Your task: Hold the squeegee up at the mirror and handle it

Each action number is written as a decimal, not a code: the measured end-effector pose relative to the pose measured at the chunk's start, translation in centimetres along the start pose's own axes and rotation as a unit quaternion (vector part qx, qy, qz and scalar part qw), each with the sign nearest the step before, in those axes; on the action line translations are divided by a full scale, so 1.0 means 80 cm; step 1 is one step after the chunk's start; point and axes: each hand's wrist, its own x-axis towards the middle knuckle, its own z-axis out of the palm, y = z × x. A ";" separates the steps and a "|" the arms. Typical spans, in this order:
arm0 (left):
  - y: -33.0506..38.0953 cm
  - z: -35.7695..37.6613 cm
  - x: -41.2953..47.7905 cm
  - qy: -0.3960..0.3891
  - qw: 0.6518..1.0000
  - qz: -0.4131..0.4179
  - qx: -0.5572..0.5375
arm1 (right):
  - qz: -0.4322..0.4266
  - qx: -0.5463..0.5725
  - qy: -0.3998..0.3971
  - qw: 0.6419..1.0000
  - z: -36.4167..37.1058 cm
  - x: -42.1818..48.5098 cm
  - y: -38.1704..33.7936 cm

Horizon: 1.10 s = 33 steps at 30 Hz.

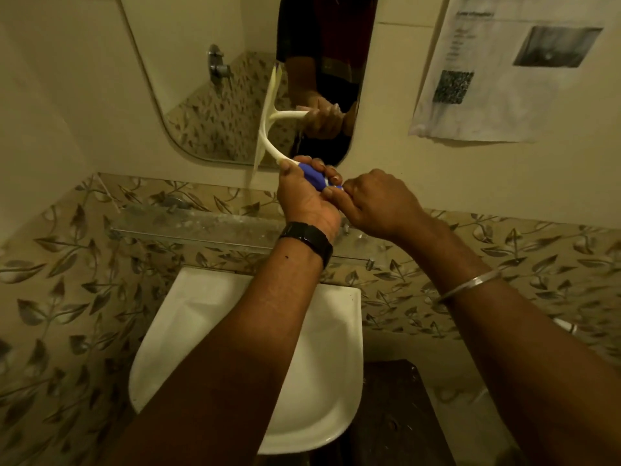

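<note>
A squeegee [270, 129] with a white curved neck and blue handle has its blade against the wall mirror [215, 95]. My left hand [304, 196] grips the blue handle, a black watch on its wrist. My right hand [376, 201] holds the handle's rear end with curled fingers, a metal bangle on that forearm. The mirror reflects the hands and the squeegee.
A glass shelf [201, 227] runs under the mirror on leaf-patterned tiles. A white washbasin [336, 364] sits below my arms. A printed paper sheet [504, 62] hangs on the wall at the right. A dark surface [396, 415] lies right of the basin.
</note>
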 end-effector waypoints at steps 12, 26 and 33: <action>-0.103 0.006 -0.026 -0.014 0.998 -0.036 0.056 | 0.064 0.053 0.038 0.996 0.029 -0.087 0.085; -0.128 -0.009 -0.076 -0.036 0.987 -0.089 0.127 | 0.123 0.183 0.059 0.974 0.036 -0.165 0.066; -0.093 -0.017 -0.094 -0.033 0.979 -0.087 0.181 | 0.162 0.233 0.104 0.953 0.045 -0.173 0.017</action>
